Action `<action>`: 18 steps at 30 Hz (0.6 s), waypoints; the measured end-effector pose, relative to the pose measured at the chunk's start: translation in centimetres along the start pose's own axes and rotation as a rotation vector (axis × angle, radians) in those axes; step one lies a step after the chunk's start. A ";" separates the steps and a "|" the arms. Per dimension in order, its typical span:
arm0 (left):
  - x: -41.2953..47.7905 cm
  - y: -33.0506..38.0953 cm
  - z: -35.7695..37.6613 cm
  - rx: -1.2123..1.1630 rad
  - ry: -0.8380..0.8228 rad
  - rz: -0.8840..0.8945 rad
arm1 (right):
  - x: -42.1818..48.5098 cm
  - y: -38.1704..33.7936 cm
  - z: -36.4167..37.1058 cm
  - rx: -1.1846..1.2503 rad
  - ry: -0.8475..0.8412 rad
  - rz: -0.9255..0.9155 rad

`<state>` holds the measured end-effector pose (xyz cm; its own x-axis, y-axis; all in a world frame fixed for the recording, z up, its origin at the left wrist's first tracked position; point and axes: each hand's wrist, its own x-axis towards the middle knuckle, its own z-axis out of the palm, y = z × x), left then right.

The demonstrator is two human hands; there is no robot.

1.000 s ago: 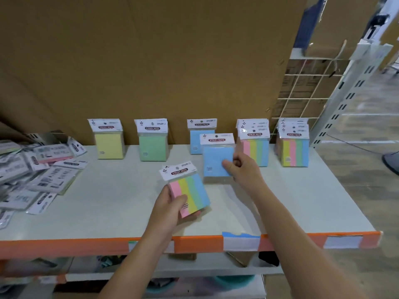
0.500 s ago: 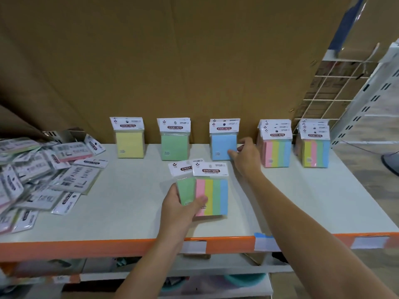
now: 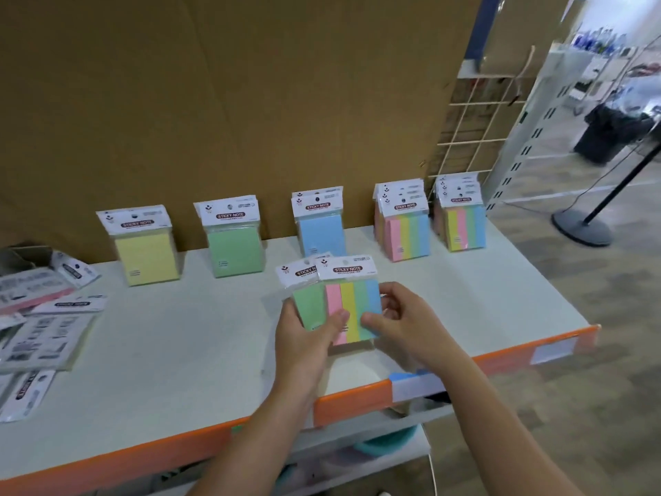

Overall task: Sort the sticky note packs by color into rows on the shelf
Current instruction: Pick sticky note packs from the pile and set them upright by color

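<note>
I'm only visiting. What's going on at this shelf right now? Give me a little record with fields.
Left hand: holds a loose green pack and a loose striped pack, overlapped
Right hand: pinches the loose striped pack's right edge
Back row, left to right: yellow pack, standing green pack, blue packs, two striped stacks
Unsorted: pile of packs at the left end
Surface: white shelf, orange front edge
</note>
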<state>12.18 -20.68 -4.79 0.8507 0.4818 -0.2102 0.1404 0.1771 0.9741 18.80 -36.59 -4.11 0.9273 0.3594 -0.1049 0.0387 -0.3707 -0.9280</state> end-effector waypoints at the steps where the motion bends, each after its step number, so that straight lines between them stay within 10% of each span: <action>1: 0.0 -0.1 0.8 0.014 -0.004 0.003 | 0.2 0.4 -0.6 0.014 -0.014 -0.001; 18: -1.2 -1.5 8.7 0.044 -0.024 -0.101 | 11.4 4.1 -11.3 -0.292 0.289 -0.007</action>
<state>15.36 -28.95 -5.25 0.8430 0.4427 -0.3056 0.2476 0.1852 0.9510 33.72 -43.71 -5.11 0.9914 0.1229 0.0450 0.1113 -0.6115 -0.7834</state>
